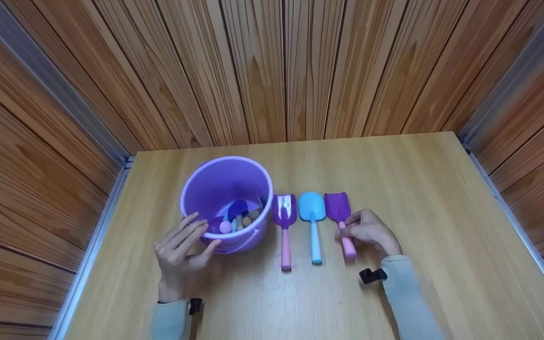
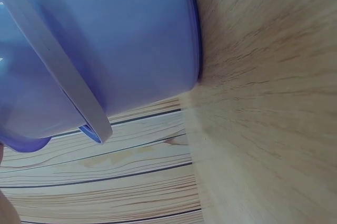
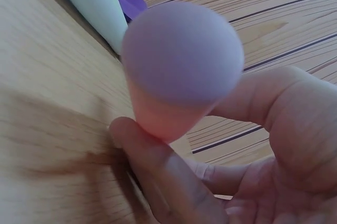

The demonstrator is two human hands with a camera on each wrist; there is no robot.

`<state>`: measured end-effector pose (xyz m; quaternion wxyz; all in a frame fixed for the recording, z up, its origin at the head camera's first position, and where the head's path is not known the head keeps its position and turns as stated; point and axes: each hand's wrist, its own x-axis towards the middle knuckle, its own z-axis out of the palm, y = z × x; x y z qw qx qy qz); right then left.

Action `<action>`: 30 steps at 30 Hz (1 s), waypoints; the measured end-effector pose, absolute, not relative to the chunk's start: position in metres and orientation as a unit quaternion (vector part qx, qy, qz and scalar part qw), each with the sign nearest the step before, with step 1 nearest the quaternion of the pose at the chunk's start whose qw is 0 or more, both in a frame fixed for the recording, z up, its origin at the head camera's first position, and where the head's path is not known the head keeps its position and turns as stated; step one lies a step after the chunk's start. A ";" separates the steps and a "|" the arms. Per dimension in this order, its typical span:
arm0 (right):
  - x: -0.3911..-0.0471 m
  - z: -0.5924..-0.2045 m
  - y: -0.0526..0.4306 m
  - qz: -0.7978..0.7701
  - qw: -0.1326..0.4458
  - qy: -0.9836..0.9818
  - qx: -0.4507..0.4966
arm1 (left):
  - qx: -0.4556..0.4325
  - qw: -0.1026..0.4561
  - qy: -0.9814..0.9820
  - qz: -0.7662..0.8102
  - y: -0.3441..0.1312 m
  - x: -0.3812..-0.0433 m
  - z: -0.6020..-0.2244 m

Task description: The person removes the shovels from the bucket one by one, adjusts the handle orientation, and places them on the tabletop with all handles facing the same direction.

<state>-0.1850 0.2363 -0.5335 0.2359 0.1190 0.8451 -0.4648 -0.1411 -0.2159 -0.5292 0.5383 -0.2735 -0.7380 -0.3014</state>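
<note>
My right hand [image 1: 367, 227] pinches the pink handle of a toy shovel with a purple blade [image 1: 337, 206]. In the right wrist view the rounded handle end [image 3: 181, 52] points at the camera, with thumb and fingers around the handle below it. My left hand [image 1: 181, 249] rests at the near-left rim of a purple bucket [image 1: 227, 177], fingers long and spread, thumb by the outer side. Left of the held shovel lie a light blue shovel [image 1: 311, 206] and a purple fork-like scoop with pink handle [image 1: 285, 248].
Inside the bucket sit several small pieces, among them a pink ball [image 1: 225, 227] and brown rounded ones. The bucket's handle [image 2: 63, 71] hangs down its side. Wood-plank walls [image 1: 258, 71] stand behind and beside the wooden table [image 1: 418, 189].
</note>
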 end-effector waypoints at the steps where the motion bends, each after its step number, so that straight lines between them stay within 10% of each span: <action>1: -0.185 -0.533 0.236 -0.462 0.236 0.846 0.120 | -0.274 0.538 -0.738 -0.302 -0.216 -0.141 -0.529; 30: -0.184 -0.531 0.232 -0.437 0.245 0.857 0.121 | -0.297 0.563 -0.710 -0.301 -0.215 -0.144 -0.527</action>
